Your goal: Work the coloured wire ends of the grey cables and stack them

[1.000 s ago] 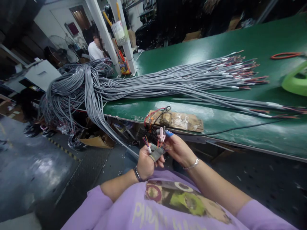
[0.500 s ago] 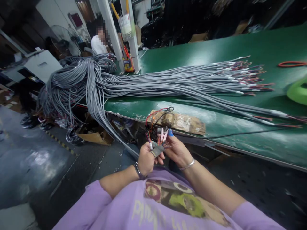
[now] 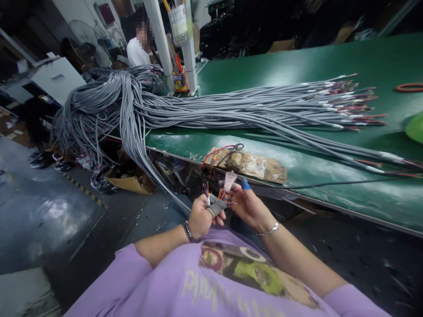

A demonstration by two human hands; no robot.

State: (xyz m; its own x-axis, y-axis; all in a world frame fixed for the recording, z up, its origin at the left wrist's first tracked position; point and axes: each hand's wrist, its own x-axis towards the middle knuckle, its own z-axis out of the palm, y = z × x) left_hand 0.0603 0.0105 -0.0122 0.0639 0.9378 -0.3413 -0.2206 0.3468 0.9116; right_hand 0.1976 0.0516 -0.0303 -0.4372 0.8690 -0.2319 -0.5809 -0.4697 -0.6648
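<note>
two hands meet just below the edge of the table (image 3: 297,61). the left hand (image 3: 201,218) is curled tight round one gray cable (image 3: 181,203), smooth and round. a few thin colored wires (image 3: 206,190) stick up from its end. the right hand (image 3: 251,207) has bent fingers that pinch one small pink thing (image 3: 229,179), too blurry to name. one fingertip wears a blue cap (image 3: 245,184). on the flat green table lie one big heap of long gray cables (image 3: 231,108), one torn brown cardboard (image 3: 254,165) and one orange ring (image 3: 410,87). two white posts (image 3: 190,53) stand behind.
</note>
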